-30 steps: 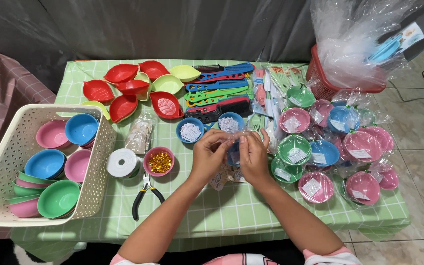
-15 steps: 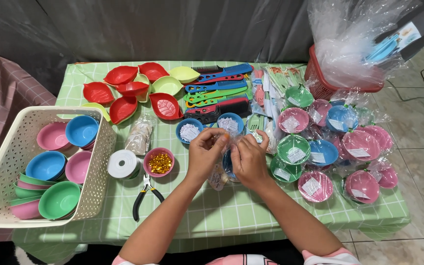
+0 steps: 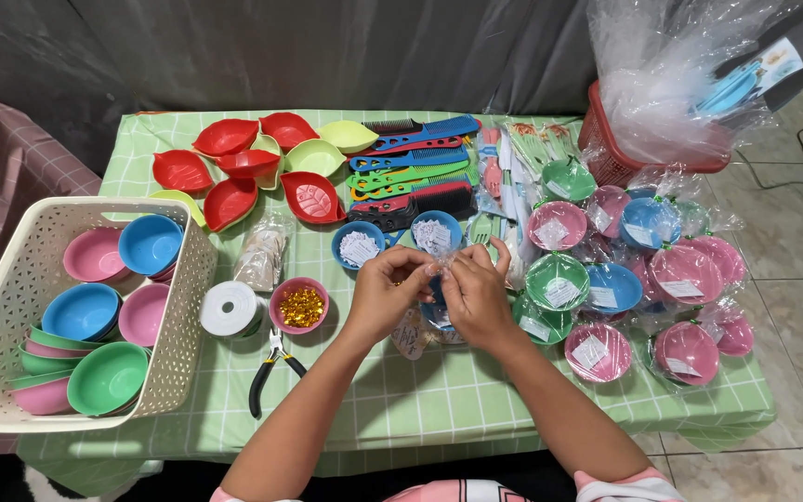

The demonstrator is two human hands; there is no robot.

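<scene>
A dozen-odd wrapped bowls (image 3: 597,351) lay done, while both hands (image 3: 434,296) pinched shut another clear bag (image 3: 434,316); the basket (image 3: 183,307) held more.

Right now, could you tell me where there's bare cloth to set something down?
Bare cloth runs along the near table edge, between the pliers and the wrapped bowls, on either side of the forearms. The far half is crowded with leaf dishes and combs; the basket takes the left end.

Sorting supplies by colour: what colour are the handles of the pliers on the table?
Black, on the pliers lying near the left hand; the head view shows them.
</scene>
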